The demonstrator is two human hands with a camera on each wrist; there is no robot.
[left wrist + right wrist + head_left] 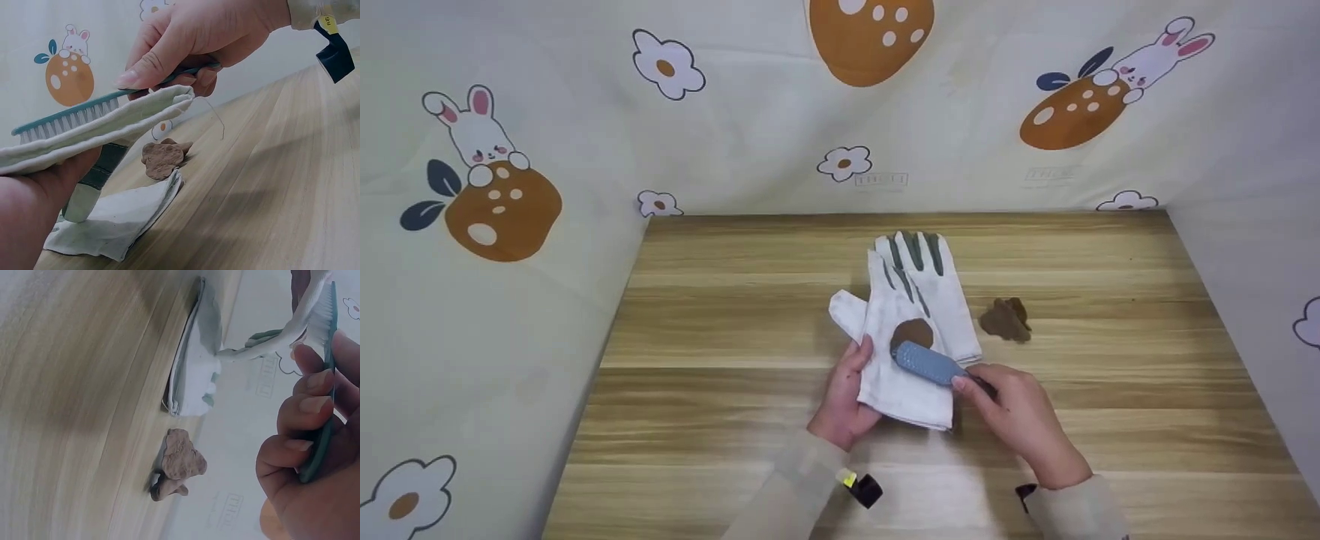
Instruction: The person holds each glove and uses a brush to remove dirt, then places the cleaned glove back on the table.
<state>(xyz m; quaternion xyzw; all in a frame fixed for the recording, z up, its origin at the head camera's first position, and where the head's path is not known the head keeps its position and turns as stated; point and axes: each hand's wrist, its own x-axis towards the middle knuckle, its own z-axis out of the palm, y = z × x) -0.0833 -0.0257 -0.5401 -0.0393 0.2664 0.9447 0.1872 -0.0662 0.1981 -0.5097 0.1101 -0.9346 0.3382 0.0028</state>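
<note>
A white work glove (904,401) with green strips on its fingers lies in my left hand (844,397), thumb on top and the other fingers beneath. The left wrist view shows its cuff raised off the table. On the glove is a round brown patch (913,332). My right hand (1024,412) grips a blue-green brush (930,364) by the handle, with its bristles down on the glove at the patch's lower edge. Partly covered by the held glove, a second white glove (958,315) rests on the table.
A crumpled brown lump (1006,320) lies on the wood-grain table (720,315), right of the gloves. Printed cloth (750,112) with rabbits and flowers hangs along the back and both sides. Each wrist carries a small black device (867,491).
</note>
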